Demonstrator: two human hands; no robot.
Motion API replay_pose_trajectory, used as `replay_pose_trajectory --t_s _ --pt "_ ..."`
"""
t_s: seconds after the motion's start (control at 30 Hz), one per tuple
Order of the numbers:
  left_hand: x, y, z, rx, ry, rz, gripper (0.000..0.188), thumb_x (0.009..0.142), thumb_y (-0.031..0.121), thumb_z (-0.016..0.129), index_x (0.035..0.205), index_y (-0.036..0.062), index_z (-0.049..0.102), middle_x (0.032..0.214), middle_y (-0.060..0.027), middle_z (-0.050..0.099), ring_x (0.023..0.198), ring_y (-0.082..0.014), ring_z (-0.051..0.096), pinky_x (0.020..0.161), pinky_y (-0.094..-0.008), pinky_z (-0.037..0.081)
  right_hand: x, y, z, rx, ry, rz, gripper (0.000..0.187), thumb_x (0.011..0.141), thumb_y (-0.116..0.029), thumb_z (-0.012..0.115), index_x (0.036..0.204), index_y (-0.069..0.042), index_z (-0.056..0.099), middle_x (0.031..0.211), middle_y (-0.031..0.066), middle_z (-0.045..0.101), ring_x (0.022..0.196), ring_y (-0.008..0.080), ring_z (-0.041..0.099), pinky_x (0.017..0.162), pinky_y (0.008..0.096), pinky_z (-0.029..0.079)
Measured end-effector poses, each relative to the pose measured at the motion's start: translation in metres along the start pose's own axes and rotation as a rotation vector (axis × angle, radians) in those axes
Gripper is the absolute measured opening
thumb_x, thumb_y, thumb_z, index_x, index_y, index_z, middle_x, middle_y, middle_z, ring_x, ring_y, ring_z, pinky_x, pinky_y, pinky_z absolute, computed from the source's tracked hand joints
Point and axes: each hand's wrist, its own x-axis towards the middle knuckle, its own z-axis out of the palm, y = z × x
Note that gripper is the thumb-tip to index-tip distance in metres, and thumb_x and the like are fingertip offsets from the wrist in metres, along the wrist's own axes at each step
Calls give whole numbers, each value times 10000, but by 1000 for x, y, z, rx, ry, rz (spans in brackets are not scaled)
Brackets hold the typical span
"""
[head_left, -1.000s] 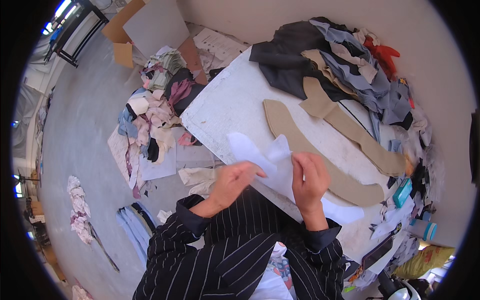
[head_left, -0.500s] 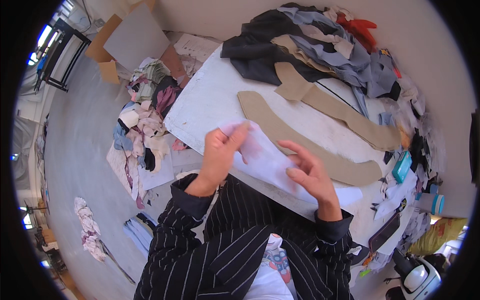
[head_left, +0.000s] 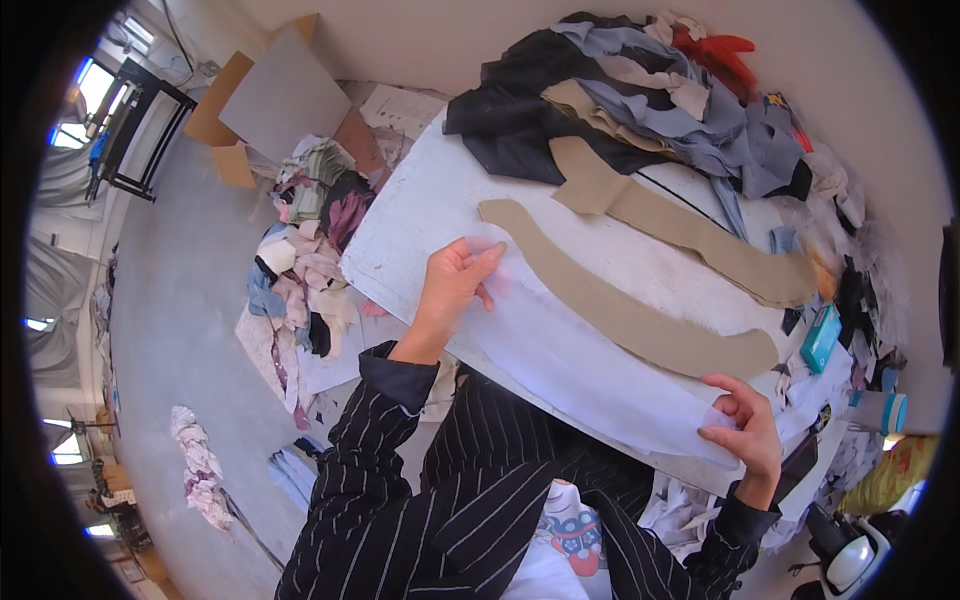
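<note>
A long curved strip of thin white fabric is stretched out between my two hands over the near edge of the white table. My left hand pinches its left end between thumb and fingers. The right end is held between the thumb and fingers of my right hand. Just beyond the white strip, a tan curved fabric piece of similar shape lies flat on the table. Farther back lie other tan fabric pieces, partly overlapping.
Dark and grey-blue cloth is heaped at the table's back. On the right are a teal box and loose scraps. Fabric scraps pile up left of the table, near an open cardboard box. A bundled pale cloth lies on the floor.
My right hand has moved right and nearer to me, and my hands are now farther apart. The white strip, bunched and blurred before, is now spread out at length.
</note>
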Motion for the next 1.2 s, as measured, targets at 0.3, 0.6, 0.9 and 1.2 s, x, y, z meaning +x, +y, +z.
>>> replay_pose_trajectory --t_s 0.3,0.6,0.9,1.2 --pt "45 -6 2 398 196 192 173 912 159 700 905 -8 659 666 1 634 530 -45 547 469 -186 389 31 2 -17 -128 107 30 562 750 26 755 1280 -5 571 711 -36 577 654 34 519 590 180 392" --pt "66 -11 -3 774 300 277 182 850 181 743 850 13 671 636 -16 650 547 -82 571 520 -253 439 40 16 -25 -197 111 52 526 757 10 751 1256 -36 590 697 -53 556 633 27 493 573 193 384" --pt "54 -8 24 1384 49 784 427 941 288 615 1337 134 567 1479 -138 430 1382 -324 372 1119 -523 258 46 12 -26 -276 131 -1 511 749 9 757 1235 -39 608 710 -50 531 635 41 471 569 201 373" --pt "56 -7 20 1461 -246 611 602 932 449 583 1448 157 482 1591 -166 254 1496 -321 164 1175 -591 92 19 9 -40 71 -42 -69 494 763 3 754 1234 -29 610 707 -56 522 638 26 453 559 197 346"
